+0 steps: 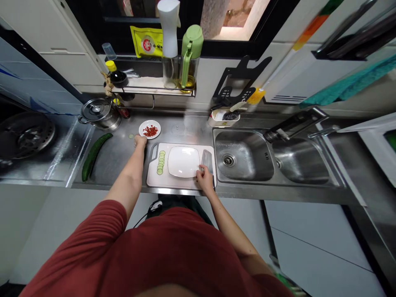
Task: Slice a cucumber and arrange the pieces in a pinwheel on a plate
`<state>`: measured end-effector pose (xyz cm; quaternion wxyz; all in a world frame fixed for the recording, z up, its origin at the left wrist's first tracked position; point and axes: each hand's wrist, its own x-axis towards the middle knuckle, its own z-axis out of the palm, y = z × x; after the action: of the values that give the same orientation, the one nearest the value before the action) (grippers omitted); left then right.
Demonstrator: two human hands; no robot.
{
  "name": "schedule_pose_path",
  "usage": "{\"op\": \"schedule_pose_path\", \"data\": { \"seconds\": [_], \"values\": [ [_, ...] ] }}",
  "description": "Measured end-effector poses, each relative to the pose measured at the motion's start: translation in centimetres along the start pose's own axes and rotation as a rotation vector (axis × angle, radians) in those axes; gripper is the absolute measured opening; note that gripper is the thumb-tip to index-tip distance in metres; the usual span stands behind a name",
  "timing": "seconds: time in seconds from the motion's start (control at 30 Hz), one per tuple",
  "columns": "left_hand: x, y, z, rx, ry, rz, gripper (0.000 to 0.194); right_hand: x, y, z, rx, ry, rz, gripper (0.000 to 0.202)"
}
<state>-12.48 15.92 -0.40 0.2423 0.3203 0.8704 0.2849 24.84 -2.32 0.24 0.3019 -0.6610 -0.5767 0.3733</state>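
Observation:
My left hand [140, 140] is closed at the near-left rim of a small white plate [158, 126], which holds chopped red chilli [150, 130]. Beside that hand a single cucumber slice [131, 136] lies on the counter. My right hand [204, 180] pinches the right rim of a larger white rectangular plate [183, 161], which rests on the cutting board [161, 182]. A row of cucumber slices [161, 162] lies on the board left of this plate. Just right of it is a kitchen knife [207, 160], its handle partly hidden by my right hand.
A whole cucumber [95, 156] and a lidded steel pot [100, 115] are on the left of the counter, with a stove burner [27, 134] beyond. A double sink [244, 154] is at the right. Oil bottles [188, 57] stand on the wall shelf [148, 89].

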Motion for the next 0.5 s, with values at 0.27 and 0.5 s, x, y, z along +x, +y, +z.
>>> {"op": "schedule_pose_path", "data": {
  "seconds": [0.27, 0.5],
  "values": [
    [-1.8, 0.7, 1.3, 0.139, -0.018, -0.148, 0.035, 0.1, 0.2, 0.5, 0.039, -0.017, 0.038, 0.038],
    [-2.7, 0.9, 2.1, 0.182, -0.073, -0.067, 0.029, 0.0, 0.1, 0.7, 0.04, -0.034, 0.013, 0.039]
  ]
}}
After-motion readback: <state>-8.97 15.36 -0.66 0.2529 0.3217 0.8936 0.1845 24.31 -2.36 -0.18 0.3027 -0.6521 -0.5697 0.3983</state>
